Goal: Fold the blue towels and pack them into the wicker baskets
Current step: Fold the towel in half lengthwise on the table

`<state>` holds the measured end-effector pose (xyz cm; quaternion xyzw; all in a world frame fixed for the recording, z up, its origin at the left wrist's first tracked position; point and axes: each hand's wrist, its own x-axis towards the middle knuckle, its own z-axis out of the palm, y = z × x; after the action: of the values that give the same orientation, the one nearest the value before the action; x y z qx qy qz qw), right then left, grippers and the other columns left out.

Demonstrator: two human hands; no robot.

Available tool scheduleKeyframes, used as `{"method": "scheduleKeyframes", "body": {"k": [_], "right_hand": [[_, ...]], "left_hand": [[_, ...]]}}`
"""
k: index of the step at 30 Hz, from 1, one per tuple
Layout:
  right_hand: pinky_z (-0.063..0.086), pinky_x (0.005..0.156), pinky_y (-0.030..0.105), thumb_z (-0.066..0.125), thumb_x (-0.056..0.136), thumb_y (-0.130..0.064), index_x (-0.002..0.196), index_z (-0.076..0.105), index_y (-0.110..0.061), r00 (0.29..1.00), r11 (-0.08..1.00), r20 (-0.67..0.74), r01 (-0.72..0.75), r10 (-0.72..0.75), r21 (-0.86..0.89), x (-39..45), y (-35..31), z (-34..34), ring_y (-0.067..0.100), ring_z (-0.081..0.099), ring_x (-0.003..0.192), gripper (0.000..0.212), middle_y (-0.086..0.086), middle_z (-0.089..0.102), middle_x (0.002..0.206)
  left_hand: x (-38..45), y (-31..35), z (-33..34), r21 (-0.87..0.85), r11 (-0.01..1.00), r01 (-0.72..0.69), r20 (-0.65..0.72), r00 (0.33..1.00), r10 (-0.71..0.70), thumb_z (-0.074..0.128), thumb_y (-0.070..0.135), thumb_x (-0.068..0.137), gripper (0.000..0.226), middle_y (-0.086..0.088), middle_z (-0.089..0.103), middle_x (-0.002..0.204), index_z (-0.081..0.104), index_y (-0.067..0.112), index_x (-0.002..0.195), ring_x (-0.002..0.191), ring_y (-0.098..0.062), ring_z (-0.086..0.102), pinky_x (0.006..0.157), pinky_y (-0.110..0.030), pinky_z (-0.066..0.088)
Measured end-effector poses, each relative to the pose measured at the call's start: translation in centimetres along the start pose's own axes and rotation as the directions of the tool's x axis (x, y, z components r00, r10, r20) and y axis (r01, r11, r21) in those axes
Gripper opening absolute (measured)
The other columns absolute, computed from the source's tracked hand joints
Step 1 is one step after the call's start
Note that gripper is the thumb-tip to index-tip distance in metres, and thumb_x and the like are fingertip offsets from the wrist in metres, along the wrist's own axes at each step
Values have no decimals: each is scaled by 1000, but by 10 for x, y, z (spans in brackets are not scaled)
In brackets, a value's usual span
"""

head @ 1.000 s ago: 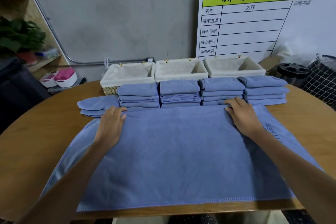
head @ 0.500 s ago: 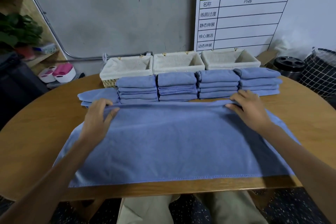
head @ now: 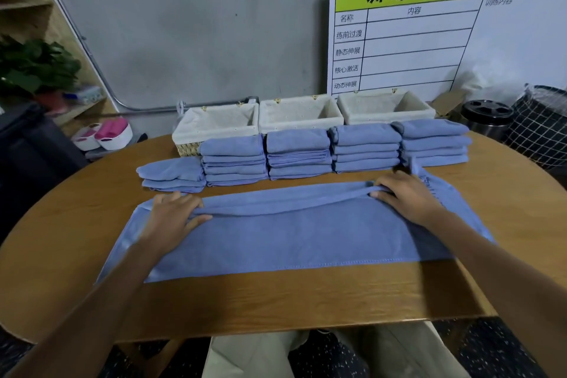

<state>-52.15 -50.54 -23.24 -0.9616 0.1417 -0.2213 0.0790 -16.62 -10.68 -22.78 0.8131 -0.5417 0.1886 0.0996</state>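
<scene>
I have drawn the towel's (head: 291, 233) far edge toward me; my left hand (head: 171, 215) and right hand (head: 408, 196) each pinch it. Its long axis runs left-right on the table (head: 276, 301), stacks (head: 306, 153) and baskets (head: 300, 112) beyond.

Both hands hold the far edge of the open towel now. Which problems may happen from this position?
1. The right hand and left hand pinch the far edge of the open towel close to the folded stacks; lifting it carelessly could knock them over.
2. The towel's right end lies bunched beyond the right hand, so the fold may come out uneven.
3. Its left end slopes toward the table edge and may slide off.
</scene>
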Motion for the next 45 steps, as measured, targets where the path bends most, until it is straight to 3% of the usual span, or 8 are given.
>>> {"method": "scheduleKeyframes", "body": {"k": [5,10,14,21,28,35,42,45], "right_hand": [[28,69,32,48,94,-54,93,61,-22,987,995,-139,71,-80,-67,-6,-7,-23,16,46,80,34,-7,55,91],[36,69,35,32,90,-77,100,60,-26,997,996,6,72,-72,-53,-61,-13,-14,17,49,86,60,-11,55,95],[33,72,32,25,92,-77,101,62,-27,999,999,18,40,-39,-26,-68,-19,-17,16,51,88,62,-14,59,97],[43,73,38,46,90,-68,95,66,-27,989,997,-125,78,-76,10,-77,-25,-28,14,56,86,45,-21,54,96],[48,77,38,47,88,-72,98,65,-33,995,996,-79,63,-58,68,-95,-26,-23,9,60,86,44,-19,61,97],[36,74,31,42,96,-57,88,69,-30,981,992,-152,112,-121,-65,-108,-31,-38,9,59,80,39,-20,59,92],[34,70,33,51,94,-43,84,70,-24,963,994,-252,80,-97,-77,-116,-39,-42,11,58,75,29,-15,63,87],[39,70,36,50,94,-46,86,69,-26,976,992,-183,114,-121,-50,-119,-36,-36,11,58,76,29,-16,61,88]], "left_hand": [[-3,11,-25,13,1000,17,-167,986,-14,43,59,91,39,12,54,73,55,24,79,69,-19,49,68,-38,28],[-50,17,-15,-174,984,-28,-37,999,22,33,75,93,51,23,48,78,57,31,85,73,-12,50,73,-41,39],[-53,13,-17,-214,977,4,17,1000,0,27,82,90,56,21,57,81,56,34,88,80,-14,59,83,-41,38],[-61,15,-28,-258,965,-49,-177,984,3,43,74,90,51,26,56,80,64,28,83,72,-4,53,81,-35,40],[-78,19,-24,-176,982,-69,-152,988,42,42,74,91,50,24,62,83,66,31,84,84,2,53,85,-29,33],[-84,4,-32,-216,965,-148,-221,970,99,60,54,92,32,19,64,87,74,25,88,78,-8,62,75,-42,46],[-94,6,-43,-180,977,-117,-307,950,57,61,45,89,28,14,69,88,78,23,86,86,-3,59,87,-43,40],[-99,7,-37,-249,963,-103,-217,975,48,57,56,90,35,21,67,91,78,27,88,87,2,59,87,-41,40]]}}
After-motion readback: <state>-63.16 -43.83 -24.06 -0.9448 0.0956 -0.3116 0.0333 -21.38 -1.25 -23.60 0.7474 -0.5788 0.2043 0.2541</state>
